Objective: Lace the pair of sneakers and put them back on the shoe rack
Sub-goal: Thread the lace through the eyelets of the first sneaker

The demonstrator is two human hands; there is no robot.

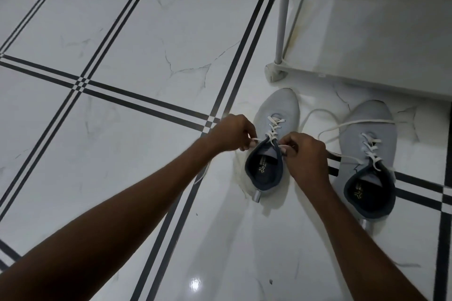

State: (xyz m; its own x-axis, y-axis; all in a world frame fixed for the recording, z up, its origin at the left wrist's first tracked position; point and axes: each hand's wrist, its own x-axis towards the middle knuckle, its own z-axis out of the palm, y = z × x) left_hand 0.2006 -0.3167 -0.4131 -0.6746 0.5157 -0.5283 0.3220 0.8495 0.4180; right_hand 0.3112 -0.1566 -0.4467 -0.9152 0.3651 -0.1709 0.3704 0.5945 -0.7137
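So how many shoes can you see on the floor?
2. One shoe sits between the left hand and right hand, which are pulling its laces. The other shoe is to its right, laces loose, near the rack.

Dim, cool light overall; a small glare spot sits on the glossy white tiled floor (pixel 195 283), whose black lines bow toward the edges.

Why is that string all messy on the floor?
The right sneaker's white lace is loose, looping over its toe and onto the floor. It isn't tied yet. Both hands are busy with the left sneaker.
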